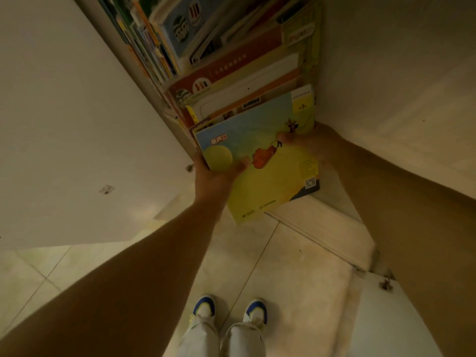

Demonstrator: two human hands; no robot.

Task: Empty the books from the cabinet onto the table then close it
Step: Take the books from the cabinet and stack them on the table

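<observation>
A thin yellow and blue picture book (268,173) tops a small stack that sticks out of the open cabinet. My left hand (215,177) grips the stack's left edge, thumb on the cover. Over on the right edge, my right hand (313,143) holds the same stack, thumb pressed on the cover. Behind it, flat-lying books (239,81) and upright books (152,45) fill the cabinet shelves. The table is out of view.
The open left cabinet door (72,130) stands close beside my left arm. Another white door (394,313) with a small fitting hangs low at the right. A pale wall (401,73) flanks the cabinet's right side. My shoes (229,310) stand on the tiled floor (291,264).
</observation>
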